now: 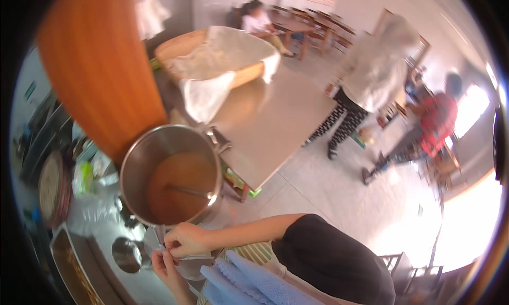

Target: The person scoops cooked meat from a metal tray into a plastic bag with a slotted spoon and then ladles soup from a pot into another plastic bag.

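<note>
My right hand [186, 239] and my left hand [164, 265] meet just below the rim of a tall stainless steel pot [137, 154]. Their fingertips pinch a thin translucent piece that looks like plastic film [152, 238]; its exact shape is hard to make out. Orange-brown liquid [179, 173] lies in the pot, and a metal handle [187, 191] slants out of it. Left of my hands stands a small steel container [126, 255]. A folded blue towel [254, 281] hangs over my striped apron [254, 252].
A cloth-lined basket [238, 76] sits on a metal-topped table [274, 126] beyond the pot. An orange wooden panel [99, 66] rises behind it. A long metal tray [75, 261] lies lower left. Two people [373, 70] [435, 122] stand right; another person [256, 24] sits far back.
</note>
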The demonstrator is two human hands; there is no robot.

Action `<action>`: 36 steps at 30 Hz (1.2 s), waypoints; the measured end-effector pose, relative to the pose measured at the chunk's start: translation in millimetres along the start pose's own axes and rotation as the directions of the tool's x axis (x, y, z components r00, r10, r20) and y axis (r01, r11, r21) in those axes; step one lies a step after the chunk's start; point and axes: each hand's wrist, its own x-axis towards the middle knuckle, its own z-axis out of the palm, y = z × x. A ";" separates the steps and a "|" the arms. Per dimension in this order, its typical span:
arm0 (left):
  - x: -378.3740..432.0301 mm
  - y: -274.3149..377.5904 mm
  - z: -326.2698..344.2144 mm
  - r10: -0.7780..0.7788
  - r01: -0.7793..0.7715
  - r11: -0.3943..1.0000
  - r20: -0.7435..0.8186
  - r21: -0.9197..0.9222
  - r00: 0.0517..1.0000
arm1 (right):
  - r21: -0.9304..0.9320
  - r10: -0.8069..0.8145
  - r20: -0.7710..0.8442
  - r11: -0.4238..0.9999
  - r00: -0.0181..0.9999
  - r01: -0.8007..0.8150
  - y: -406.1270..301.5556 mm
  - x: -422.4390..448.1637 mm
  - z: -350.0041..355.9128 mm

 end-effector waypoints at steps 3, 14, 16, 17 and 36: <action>4.1 -8.4 11.0 -0.081 0.097 0.990 0.147 -0.107 0.986 | -0.106 0.000 -0.059 0.994 0.998 -0.006 5.1 -18.1 -15.0; 13.0 -33.2 24.7 -0.004 -0.004 0.997 0.104 0.080 0.995 | 0.366 0.306 -0.344 0.914 0.888 -0.173 54.7 -38.2 -49.5; 7.4 -35.0 4.2 0.043 -0.053 0.984 0.062 0.171 0.997 | 0.646 0.474 -0.292 0.738 0.830 -0.194 56.7 -19.9 -41.5; 5.0 -35.8 -1.6 0.065 -0.069 0.975 0.028 0.213 0.998 | 0.784 0.552 -0.262 0.600 0.792 -0.159 60.0 -11.7 -42.3; -50.1 36.7 -74.2 0.214 0.212 0.604 -0.413 0.768 0.885 | -0.279 -0.243 0.271 0.906 0.932 0.317 -19.1 40.7 53.3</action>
